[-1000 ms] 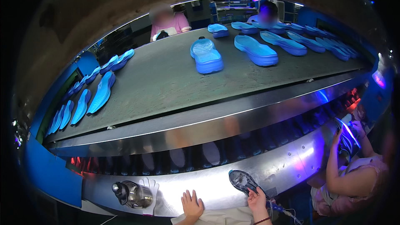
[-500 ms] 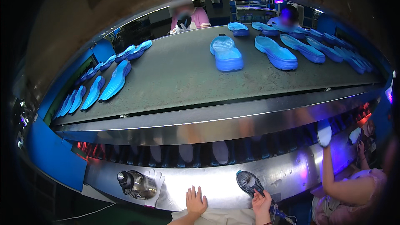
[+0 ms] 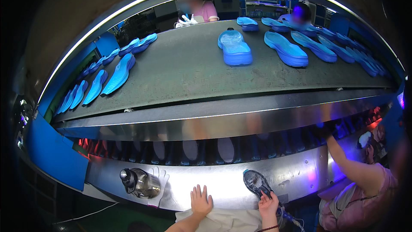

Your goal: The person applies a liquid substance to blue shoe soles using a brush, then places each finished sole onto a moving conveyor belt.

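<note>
My left hand (image 3: 201,201) lies flat on the shiny metal ledge (image 3: 214,180), its fingers stretched out and nothing in it. At the near end of a black shoe upper (image 3: 256,181), the fingers of my right hand (image 3: 268,203) are closed on its edge. The upper rests on the ledge with its underside up, showing a greyish patch, and its other end points away from me. Left of my left hand, a clear bottle (image 3: 148,184) with a dark lid lies beside a white glove (image 3: 164,182).
Blue shoe soles (image 3: 235,48) sit on the dark conveyor belt (image 3: 171,73) beyond a metal rail. Below the rail, a slot holds a row of pale-bottomed shoes (image 3: 225,149), lit red at its ends. At right, a co-worker's arm (image 3: 343,157) reaches in; another person (image 3: 208,13) stands across the belt.
The co-worker at right has moved a white-bottomed shoe from above the ledge into the slot. The person across the belt has shifted their gloved hands. My hands stay nearly in place.
</note>
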`<action>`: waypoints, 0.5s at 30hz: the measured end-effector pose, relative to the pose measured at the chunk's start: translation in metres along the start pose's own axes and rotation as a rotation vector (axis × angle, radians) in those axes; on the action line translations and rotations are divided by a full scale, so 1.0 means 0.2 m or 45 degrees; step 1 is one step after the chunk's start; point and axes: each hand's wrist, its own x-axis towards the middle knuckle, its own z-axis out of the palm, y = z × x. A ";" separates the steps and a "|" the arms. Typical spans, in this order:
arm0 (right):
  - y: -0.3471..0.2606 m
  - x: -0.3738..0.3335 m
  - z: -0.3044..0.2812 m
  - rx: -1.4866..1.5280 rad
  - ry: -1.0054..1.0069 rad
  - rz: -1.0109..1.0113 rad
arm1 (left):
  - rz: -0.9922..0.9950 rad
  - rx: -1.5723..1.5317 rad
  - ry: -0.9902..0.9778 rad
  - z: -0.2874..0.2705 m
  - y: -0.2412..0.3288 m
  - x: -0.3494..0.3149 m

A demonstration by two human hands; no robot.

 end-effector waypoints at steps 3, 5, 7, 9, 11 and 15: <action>-0.01 -0.01 0.02 -0.002 -0.002 -0.020 | 0.058 0.044 0.093 0.01 0.02 0.01; 0.00 -0.02 0.03 -0.025 -0.022 -0.022 | 0.091 0.153 0.019 0.25 -0.20 -0.04; -0.01 0.00 0.02 -0.013 -0.007 -0.014 | 0.121 0.202 -0.012 0.38 -0.29 -0.06; 0.00 0.01 -0.02 -0.017 0.013 0.007 | 0.135 0.204 0.006 0.42 -0.31 -0.07; -0.01 0.01 -0.01 -0.027 -0.014 0.026 | 0.143 0.223 0.051 0.43 -0.31 -0.09; -0.03 0.10 -0.07 -0.013 0.057 -0.005 | -0.011 0.014 -0.010 0.06 -0.03 0.00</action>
